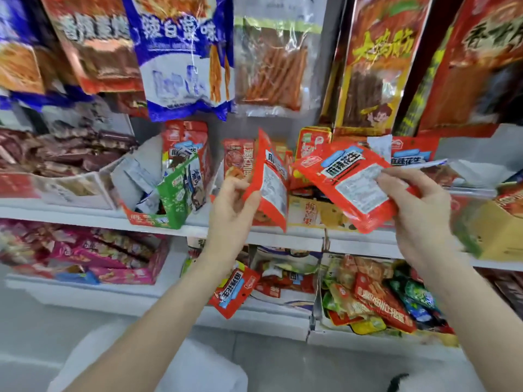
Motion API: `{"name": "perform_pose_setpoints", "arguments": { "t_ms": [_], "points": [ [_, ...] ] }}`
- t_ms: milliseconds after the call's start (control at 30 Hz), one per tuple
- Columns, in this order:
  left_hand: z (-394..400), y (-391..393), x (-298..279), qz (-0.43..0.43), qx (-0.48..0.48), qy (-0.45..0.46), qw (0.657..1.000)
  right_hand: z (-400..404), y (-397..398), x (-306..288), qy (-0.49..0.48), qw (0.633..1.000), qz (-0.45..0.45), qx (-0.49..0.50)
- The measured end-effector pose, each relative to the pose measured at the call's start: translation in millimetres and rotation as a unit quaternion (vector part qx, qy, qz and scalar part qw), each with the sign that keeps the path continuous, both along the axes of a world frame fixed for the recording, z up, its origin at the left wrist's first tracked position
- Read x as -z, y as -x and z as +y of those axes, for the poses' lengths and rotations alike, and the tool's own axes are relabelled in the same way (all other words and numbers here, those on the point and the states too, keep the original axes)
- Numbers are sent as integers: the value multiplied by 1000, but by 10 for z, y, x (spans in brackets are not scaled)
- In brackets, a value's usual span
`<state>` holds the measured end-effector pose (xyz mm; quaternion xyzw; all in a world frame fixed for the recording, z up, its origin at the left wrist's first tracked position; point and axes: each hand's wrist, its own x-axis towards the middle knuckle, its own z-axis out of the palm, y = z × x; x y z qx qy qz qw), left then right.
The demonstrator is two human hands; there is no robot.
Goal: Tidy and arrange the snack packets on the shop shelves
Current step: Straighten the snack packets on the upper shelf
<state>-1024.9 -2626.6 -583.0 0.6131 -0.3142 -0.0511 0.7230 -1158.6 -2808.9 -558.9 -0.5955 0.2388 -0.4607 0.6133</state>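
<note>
Both forearms are bare from the lower edge of the view up to the wrists; no sleeve or cuff shows on either. The left hand (235,205) and the right hand (416,210) carry no glove. No ring, watch or bracelet can be made out, though the view is soft. The fingernails look short and plain. Below the arms lies pale, whitish clothing (198,369), blurred, with a small dark mark (397,381) on it at the lower right; its nature cannot be told.
</note>
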Motion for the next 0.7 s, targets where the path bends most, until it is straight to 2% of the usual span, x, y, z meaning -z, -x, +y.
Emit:
{"name": "perform_pose_setpoints", "arguments": {
  "t_ms": [67, 133, 233, 400, 433, 467, 567, 600, 633, 700],
  "points": [
    [46, -1, 77, -119, -12, -50, 992, 148, -188, 45, 142, 987, 78, 10],
    [69, 11, 170, -220, -6, -100, 970, 315, -313, 61, 222, 967, 122, -25],
    [58, -5, 266, -351, -12, -155, 923, 508, -416, 55, 168, 977, 97, -88],
    [74, -50, 360, -502, 20, -233, 833, 544, -560, 213, 65, 988, 115, -74],
    [95, -43, 373, -493, 37, -236, 837, 528, -557, 233, 46, 990, 115, -69],
    [129, -38, 364, -444, 61, -235, 863, 502, -544, 244, 29, 991, 111, -61],
    [195, -44, 240, -170, 89, -170, 967, 464, -441, 188, 71, 990, 110, -46],
    [201, -80, 181, -60, 81, -147, 984, 490, -409, 157, 106, 986, 111, -59],
    [206, -129, 140, 32, 86, -142, 986, 532, -383, 129, 137, 982, 110, -76],
    [247, -181, 99, 125, 132, -128, 975, 620, -365, 103, 165, 975, 100, -113]
  ]
}}
